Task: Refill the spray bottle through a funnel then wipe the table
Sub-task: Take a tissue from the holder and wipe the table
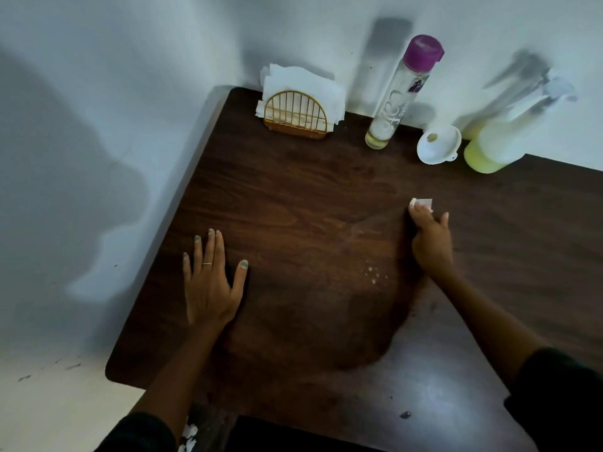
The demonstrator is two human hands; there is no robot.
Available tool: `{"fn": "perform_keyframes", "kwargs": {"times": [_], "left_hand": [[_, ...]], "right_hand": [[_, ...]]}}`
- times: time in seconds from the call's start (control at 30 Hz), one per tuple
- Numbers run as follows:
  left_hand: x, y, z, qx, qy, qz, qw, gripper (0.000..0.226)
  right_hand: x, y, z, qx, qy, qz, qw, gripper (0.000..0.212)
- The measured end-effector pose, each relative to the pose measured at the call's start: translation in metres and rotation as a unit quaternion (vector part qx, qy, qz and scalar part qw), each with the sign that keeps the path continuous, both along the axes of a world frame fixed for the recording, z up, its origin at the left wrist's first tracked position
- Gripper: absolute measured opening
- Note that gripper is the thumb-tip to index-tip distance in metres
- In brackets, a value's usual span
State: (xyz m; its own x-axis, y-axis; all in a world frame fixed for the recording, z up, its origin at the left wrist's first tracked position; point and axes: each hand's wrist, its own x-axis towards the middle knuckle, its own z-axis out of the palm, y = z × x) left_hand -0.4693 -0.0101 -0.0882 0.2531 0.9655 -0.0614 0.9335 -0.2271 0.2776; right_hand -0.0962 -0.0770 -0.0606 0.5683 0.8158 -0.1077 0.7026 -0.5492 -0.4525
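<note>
Left hand (212,282) flat on table (293,197), fingers straight; right hand (430,243), at three o'clock, pinching tissue (423,203).

- Dark brown wooden table (293,197) with rounded corners stands against a white wall.
- At 11 o'clock: gold wire napkin holder (295,116) with white paper napkins.
- At 12 to 1 o'clock: clear tall bottle with purple cap (399,96), white plastic funnel (437,145), translucent spray bottle with yellow liquid (499,141).
- Near the centre: small white droplets (373,275).
</note>
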Motion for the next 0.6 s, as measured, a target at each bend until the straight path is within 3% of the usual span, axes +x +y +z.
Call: {"fn": "perform_keyframes", "kwargs": {"times": [0.1, 0.17, 0.2, 0.27, 0.33, 0.4, 0.43, 0.5, 0.6], "left_hand": [[-0.002, 0.000, 0.000, 0.002, 0.000, 0.002, 1.000, 0.074], [-0.002, 0.001, 0.000, 0.002, 0.001, 0.003, 1.000, 0.074], [-0.002, 0.000, 0.000, 0.002, 0.002, 0.003, 1.000, 0.074], [-0.001, 0.000, 0.000, 0.002, 0.004, 0.004, 1.000, 0.074], [0.000, -0.001, 0.000, 0.001, 0.003, 0.005, 1.000, 0.074], [0.000, -0.002, 0.000, -0.001, 0.003, 0.003, 1.000, 0.074], [0.001, -0.002, 0.000, -0.001, 0.004, 0.003, 1.000, 0.074], [0.000, -0.001, 0.000, 0.000, 0.008, 0.004, 1.000, 0.075], [0.000, -0.002, 0.000, 0.001, 0.006, 0.004, 1.000, 0.075]], "right_hand": [[-0.048, -0.001, -0.003, 0.023, 0.015, 0.016, 0.999, 0.060], [-0.097, -0.024, -0.003, 0.034, -0.029, 0.128, 0.991, 0.038], [-0.125, -0.039, -0.006, 0.067, -0.031, 0.195, 0.978, 0.037], [-0.181, -0.075, -0.018, 0.094, -0.051, 0.379, 0.919, 0.040], [-0.206, -0.104, -0.034, 0.093, -0.036, 0.547, 0.831, 0.038], [-0.198, -0.105, -0.037, 0.091, -0.027, 0.607, 0.789, 0.041], [-0.185, -0.098, -0.034, 0.088, -0.011, 0.605, 0.792, 0.041], [-0.155, -0.076, -0.019, 0.073, 0.076, 0.520, 0.848, 0.042], [-0.081, -0.040, -0.002, 0.064, 0.006, 0.253, 0.965, 0.040]]}}
